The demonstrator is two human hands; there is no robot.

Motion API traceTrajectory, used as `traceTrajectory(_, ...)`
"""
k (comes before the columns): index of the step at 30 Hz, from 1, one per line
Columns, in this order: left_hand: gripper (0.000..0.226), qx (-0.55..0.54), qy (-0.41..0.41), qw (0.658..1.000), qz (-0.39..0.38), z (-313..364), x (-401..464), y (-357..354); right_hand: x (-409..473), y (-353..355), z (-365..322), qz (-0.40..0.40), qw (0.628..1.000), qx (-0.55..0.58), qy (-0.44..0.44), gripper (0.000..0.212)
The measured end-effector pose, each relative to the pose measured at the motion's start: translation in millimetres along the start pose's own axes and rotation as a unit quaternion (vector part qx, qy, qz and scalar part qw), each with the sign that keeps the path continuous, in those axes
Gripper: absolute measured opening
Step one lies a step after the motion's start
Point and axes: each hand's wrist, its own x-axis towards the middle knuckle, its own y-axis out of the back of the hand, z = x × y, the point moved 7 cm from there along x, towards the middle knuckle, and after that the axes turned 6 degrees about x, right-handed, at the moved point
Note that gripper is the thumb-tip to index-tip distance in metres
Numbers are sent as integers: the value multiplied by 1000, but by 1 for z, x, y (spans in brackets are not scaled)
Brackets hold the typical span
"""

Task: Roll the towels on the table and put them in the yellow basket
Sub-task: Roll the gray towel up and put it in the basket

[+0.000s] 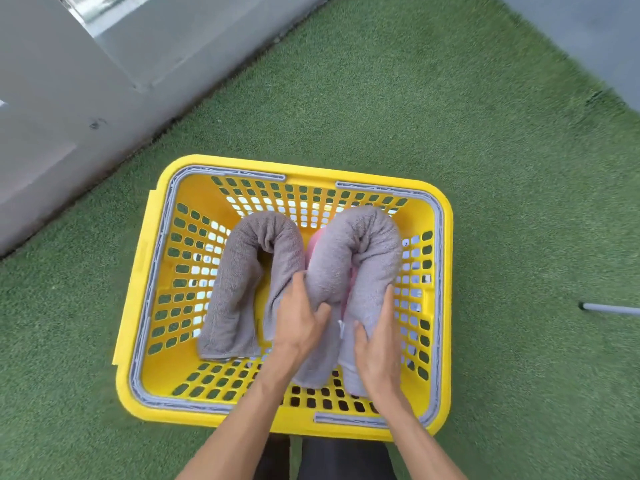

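Both hands reach into the yellow basket [440, 216] on the green turf [485, 133]. The left hand [298, 323] and right hand [375, 344] grasp the right-side rolled grey towel [360, 244], bent double beside another rolled towel [242, 271].

Yellow basket [136, 306]: moulded plastic, smooth, slight sheen, walls and bottom perforated with slots. Grey handles [437, 237] folded along rim: ribbed plastic, matt. Left rolled towel [242, 271]: grey terry cloth, looped nap, matt, stitched hem at lower end. Right rolled towel [360, 247]: paler grey-lilac terry cloth, soft, matt. Pink cloth [314, 242] showing between rolls, texture unclear. Floor [485, 168]: green artificial turf, short rough pile. Wall [52, 116]: grey, smooth, matt, few dark marks.
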Motion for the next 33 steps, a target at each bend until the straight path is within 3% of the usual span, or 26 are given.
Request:
traceTrajectory(8,57,112,78,987,84,-100,9,111,-19,-88,-70,-34,997,54,37,78)
traceTrajectory(10,58,127,79,985,91,-109,17,121,-20,-113,-78,-34,998,51,3,79)
traceTrajectory(13,62,140,60,984,93,-115,22,117,-24,-133,-76,-18,999,2,-27,84)
traceTrajectory(18,72,135,50,987,67,-137,26,93,-28,-144,-57,-59,996,-28,-61,97)
traceTrajectory(22,71,110,32,990,79,-133,24,97,-28,-141,-63,-60,997,-18,-44,98)
traceTrajectory(24,74,141,-8,985,94,-123,19,100,-27,-137,-66,-45,998,-21,-40,100)
traceTrajectory(27,84,221,-65,971,57,-125,14,81,-28,-137,-72,-50,997,-63,-10,100)
traceTrajectory(30,90,244,-66,967,39,-141,14,66,-29,-143,-69,-93,993,-77,5,99)
traceTrajectory(33,82,243,-68,966,52,-136,16,66,-30,-142,-66,-96,991,-91,19,99)
